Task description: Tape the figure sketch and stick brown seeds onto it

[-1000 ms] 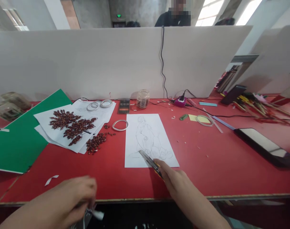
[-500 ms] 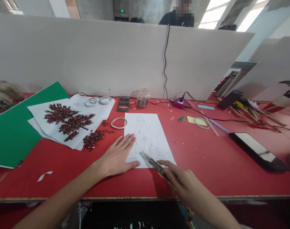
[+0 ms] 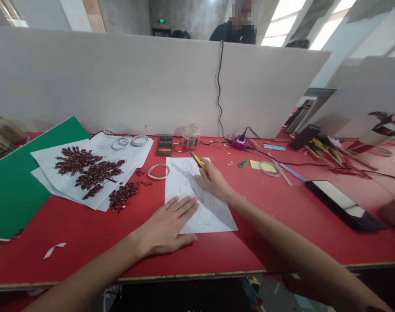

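The utility knife point(image 3: 199, 161) lies over the far end of the line-drawing sheet point(image 3: 217, 222), its long axis slanting forward and left out of the right hand point(image 3: 214, 178), which is much the nearer hand to it. The right hand's grip is clenched round the yellow-and-black handle; whether the blade is extended, or touches anything, I cannot tell. The left hand point(image 3: 168, 225) grasps nothing: it lies palm down with fingers spread over the sheet's near left part, thumb by the near edge — so the knife is beyond its fingertips and slightly right.

The sheet is thin, white and matte, with fine grey outlines, flat on the smooth red bench point(image 3: 87, 229). Just beside its left edge lies a pale, round coil point(image 3: 158, 178); further left, a loose heap of glossy, red-brown seeds point(image 3: 121, 197) touches papers patterned with more seeds. Beyond the sheet stands a squat, clear glass jar point(image 3: 191, 136).
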`<state>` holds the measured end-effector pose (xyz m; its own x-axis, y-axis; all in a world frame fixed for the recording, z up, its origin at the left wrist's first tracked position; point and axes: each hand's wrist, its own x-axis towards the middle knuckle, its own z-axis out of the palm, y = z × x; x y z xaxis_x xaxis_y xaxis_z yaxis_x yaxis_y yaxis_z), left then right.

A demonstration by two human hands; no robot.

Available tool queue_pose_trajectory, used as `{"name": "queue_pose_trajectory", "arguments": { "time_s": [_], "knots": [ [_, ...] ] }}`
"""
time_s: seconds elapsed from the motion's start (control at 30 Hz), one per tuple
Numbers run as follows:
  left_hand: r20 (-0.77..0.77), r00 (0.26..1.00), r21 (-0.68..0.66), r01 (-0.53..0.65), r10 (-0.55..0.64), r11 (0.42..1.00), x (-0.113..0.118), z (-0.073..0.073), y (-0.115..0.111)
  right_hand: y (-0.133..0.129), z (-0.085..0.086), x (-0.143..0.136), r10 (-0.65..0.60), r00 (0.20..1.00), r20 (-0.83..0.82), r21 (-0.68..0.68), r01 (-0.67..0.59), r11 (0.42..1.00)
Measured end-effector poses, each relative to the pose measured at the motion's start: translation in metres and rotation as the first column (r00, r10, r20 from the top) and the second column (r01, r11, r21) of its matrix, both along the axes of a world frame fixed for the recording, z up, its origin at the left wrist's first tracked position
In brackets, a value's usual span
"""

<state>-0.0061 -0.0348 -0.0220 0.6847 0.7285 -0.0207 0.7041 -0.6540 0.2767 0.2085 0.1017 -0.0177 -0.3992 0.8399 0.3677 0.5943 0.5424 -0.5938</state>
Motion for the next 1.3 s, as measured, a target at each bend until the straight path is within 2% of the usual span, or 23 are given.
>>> {"name": "queue_pose_trajectory", "arguments": {
  "time_s": [0.1, 0.17, 0.43, 0.6, 0.7, 0.8, 0.87, 0.97, 1.03, 1.1, 1.2, 1.3],
  "knots": [
    [0.005, 0.998, -0.016, 0.067, -0.067, 0.998, 0.006, 0.002, 0.002, 0.015, -0.023, -0.015, -0.023, 0.994, 0.106, 0.078, 0.015, 0.997],
    [0.004, 0.996, -0.024, 0.089, -0.089, 0.996, 0.004, 0.003, 0.002, 0.016, -0.028, -0.015, -0.033, 0.987, 0.158, 0.092, 0.019, 0.996],
    [-0.014, 0.997, -0.069, 0.07, -0.071, 0.995, -0.027, 0.01, -0.016, 0.012, -0.025, -0.01, -0.026, 0.983, 0.183, 0.089, 0.01, 0.996],
    [-0.01, 0.998, -0.039, 0.054, -0.055, 0.998, -0.049, 0.007, -0.036, 0.012, -0.026, -0.011, -0.019, 0.984, 0.175, 0.086, 0.004, 0.996],
    [-0.007, 1.0, -0.054, 0.002, -0.003, 0.999, -0.073, 0.007, -0.054, 0.012, -0.024, -0.01, -0.03, 0.987, 0.16, 0.088, 0.016, 0.996],
    [0.044, 0.994, -0.07, -0.096, 0.099, 0.993, -0.095, 0.019, -0.058, 0.011, -0.02, -0.009, -0.076, 0.977, 0.199, 0.104, 0.056, 0.993],
    [0.07, 0.979, -0.042, -0.187, 0.19, 0.981, -0.101, 0.032, -0.043, 0.009, -0.017, -0.009, -0.139, 0.953, 0.269, 0.119, 0.111, 0.987],
    [0.071, 0.946, 0.083, -0.322, 0.317, 0.943, -0.09, 0.046, 0.004, 0.007, -0.015, -0.006, -0.217, 0.92, 0.327, 0.123, 0.186, 0.975],
    [0.06, 0.939, 0.15, -0.344, 0.339, 0.927, -0.076, 0.047, 0.041, 0.007, -0.015, -0.003, -0.23, 0.916, 0.329, 0.121, 0.201, 0.972],
    [0.018, 0.943, 0.183, -0.331, 0.333, 0.926, -0.063, 0.041, 0.069, 0.009, -0.015, 0.001, -0.238, 0.916, 0.324, 0.129, 0.207, 0.97],
    [0.047, 0.927, 0.189, -0.373, 0.371, 0.908, -0.052, 0.029, 0.086, 0.011, -0.014, 0.005, -0.282, 0.907, 0.313, 0.177, 0.235, 0.956],
    [0.197, 0.883, 0.14, -0.455, 0.426, 0.879, -0.047, 0.021, 0.082, 0.008, -0.008, 0.002, -0.296, 0.915, 0.273, 0.282, 0.218, 0.934]
  ]
}}
